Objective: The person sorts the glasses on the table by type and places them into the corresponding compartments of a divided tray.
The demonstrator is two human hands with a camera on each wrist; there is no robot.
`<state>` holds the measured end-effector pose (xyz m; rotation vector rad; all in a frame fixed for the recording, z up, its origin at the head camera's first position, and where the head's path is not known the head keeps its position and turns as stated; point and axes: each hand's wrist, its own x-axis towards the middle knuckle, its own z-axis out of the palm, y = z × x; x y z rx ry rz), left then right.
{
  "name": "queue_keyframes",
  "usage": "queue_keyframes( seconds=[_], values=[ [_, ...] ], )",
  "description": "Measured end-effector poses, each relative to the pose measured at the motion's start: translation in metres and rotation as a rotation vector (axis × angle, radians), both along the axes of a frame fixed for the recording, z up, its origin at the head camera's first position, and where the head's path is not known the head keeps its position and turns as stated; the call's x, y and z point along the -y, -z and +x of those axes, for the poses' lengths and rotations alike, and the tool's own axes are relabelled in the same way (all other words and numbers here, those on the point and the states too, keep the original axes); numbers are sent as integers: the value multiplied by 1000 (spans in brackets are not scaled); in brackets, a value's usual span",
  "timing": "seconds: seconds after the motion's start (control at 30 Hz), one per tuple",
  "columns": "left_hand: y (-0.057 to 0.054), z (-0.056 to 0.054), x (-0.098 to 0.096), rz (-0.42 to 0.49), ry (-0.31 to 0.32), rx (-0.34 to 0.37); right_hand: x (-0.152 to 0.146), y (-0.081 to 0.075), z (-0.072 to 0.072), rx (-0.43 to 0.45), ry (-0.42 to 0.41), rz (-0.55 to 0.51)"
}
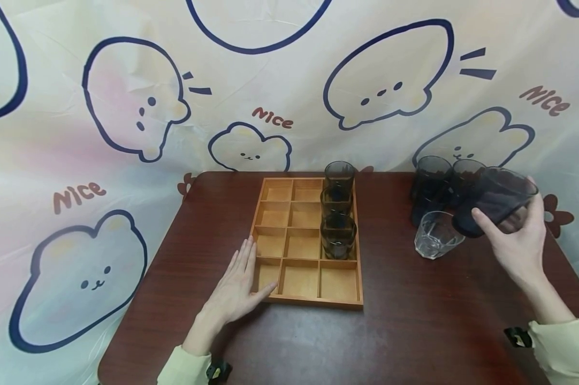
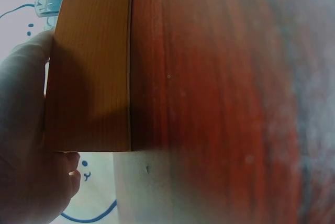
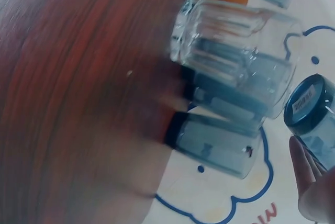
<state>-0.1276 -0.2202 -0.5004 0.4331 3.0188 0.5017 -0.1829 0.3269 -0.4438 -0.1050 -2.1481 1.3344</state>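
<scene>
My right hand (image 1: 523, 248) grips a dark tinted drinking glass (image 1: 496, 195), which is tilted above the table's right side. A barcode label shows on that glass's base (image 3: 303, 101) in the right wrist view. Just left of it stands a clear faceted glass (image 1: 434, 238). My left hand (image 1: 234, 289) lies against the near left corner of a divided wooden tray (image 1: 313, 302), fingers straight along its side and thumb over the front edge. Three dark glasses (image 1: 337, 235) fill the upper cells of the tray's right column, one behind another. The left wrist view shows the tray's outer wall (image 2: 91, 56).
Several more dark glasses (image 1: 431, 179) stand together at the table's back right, behind the clear glass. The brown table (image 1: 395, 305) meets a cartoon-printed cloth (image 1: 270, 75) at its back and sides.
</scene>
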Motion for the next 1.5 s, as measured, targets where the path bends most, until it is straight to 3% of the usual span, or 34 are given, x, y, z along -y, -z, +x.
queue_keyframes(
  seconds=[0.7, 0.93, 1.23, 1.5],
  values=[
    [1, -1, 0, -4, -3, -11, 53, -10, 20, -17, -255, 29],
    [1, -1, 0, -2, -3, -11, 72, -6, 25, 8, -342, 22],
    [1, 0, 0, 0, -3, -10, 91, 3, 29, -25, -473, 52],
    [1, 0, 0, -3, -5, -8, 108, 8, 34, 47, -528, 82]
  ],
)
